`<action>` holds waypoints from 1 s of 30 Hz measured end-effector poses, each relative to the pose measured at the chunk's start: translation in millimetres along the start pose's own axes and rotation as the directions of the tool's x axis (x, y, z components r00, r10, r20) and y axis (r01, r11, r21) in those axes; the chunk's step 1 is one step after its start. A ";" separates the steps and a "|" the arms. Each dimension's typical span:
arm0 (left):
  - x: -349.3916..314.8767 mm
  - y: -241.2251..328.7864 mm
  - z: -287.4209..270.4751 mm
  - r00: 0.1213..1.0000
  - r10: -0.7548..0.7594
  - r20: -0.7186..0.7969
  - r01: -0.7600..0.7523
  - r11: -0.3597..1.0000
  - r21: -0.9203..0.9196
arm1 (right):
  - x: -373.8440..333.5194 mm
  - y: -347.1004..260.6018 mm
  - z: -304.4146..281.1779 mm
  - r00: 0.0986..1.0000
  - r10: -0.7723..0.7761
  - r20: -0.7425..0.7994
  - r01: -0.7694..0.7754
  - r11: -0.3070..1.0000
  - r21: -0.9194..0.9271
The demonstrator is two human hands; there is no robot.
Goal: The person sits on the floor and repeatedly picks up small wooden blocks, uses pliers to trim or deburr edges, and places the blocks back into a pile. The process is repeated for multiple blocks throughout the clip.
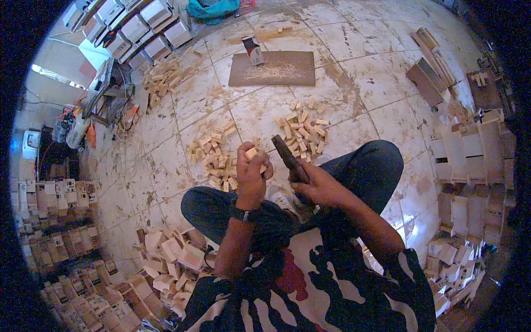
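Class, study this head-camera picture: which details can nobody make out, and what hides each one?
All in the head view:
- Wooden block: lower part hidden by the left hand.
- Dark tool: grip end covered by the right hand.
- Teal item: top cut off by the upper edge.
- Small box: contents too small to tell.

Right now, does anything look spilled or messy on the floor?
Yes: pale crumbs, maybe sawdust, are scattered over the brown board, near the small box. Brown smears stain the pale tiles too, so it looks untidy.
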State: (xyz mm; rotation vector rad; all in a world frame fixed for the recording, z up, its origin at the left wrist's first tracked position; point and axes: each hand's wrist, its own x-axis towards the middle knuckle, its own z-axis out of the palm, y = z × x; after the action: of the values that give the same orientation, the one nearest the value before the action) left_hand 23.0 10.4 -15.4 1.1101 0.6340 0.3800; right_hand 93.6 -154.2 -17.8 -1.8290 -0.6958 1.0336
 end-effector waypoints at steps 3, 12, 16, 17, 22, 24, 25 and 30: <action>4.4 1.2 -4.5 0.994 0.015 0.110 -0.006 0.997 -0.079 | 1.2 -7.2 -12.2 0.985 -0.018 0.170 -0.018 0.977 0.211; 4.4 9.7 -3.6 0.976 0.063 0.209 -0.079 0.994 0.072 | -6.0 -20.0 -37.5 0.934 -0.012 0.357 -0.098 0.952 0.290; 5.4 10.5 -3.9 0.963 0.075 0.260 -0.120 0.979 0.162 | -4.0 -19.2 -41.4 0.935 -0.057 0.350 -0.019 0.978 0.208; 5.6 10.2 -4.4 0.958 0.085 0.275 -0.132 0.978 0.159 | -4.0 -19.6 -42.0 0.931 -0.065 0.359 -0.024 0.971 0.237; 8.0 9.2 -6.2 0.941 0.089 0.326 -0.151 0.974 0.170 | -7.6 -22.8 -45.6 0.913 -0.048 0.405 -0.078 0.954 0.289; 8.2 9.0 -5.5 0.940 0.092 0.328 -0.146 0.979 0.144 | -7.9 -22.3 -45.5 0.914 -0.035 0.404 -0.113 0.934 0.338; 8.2 9.1 -5.0 0.939 0.096 0.331 -0.145 0.981 0.127 | -7.5 -21.3 -45.1 0.916 -0.057 0.398 -0.105 0.922 0.373; 6.8 10.3 -4.3 0.950 0.065 0.306 -0.117 0.981 0.157 | -2.7 -12.0 -44.9 0.904 -0.077 0.421 -0.097 0.921 0.377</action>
State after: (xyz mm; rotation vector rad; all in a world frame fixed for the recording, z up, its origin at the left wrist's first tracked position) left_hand 25.7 21.6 -9.2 1.3365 0.3511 0.2307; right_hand 130.8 -170.1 5.3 -1.2687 -0.6742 1.4904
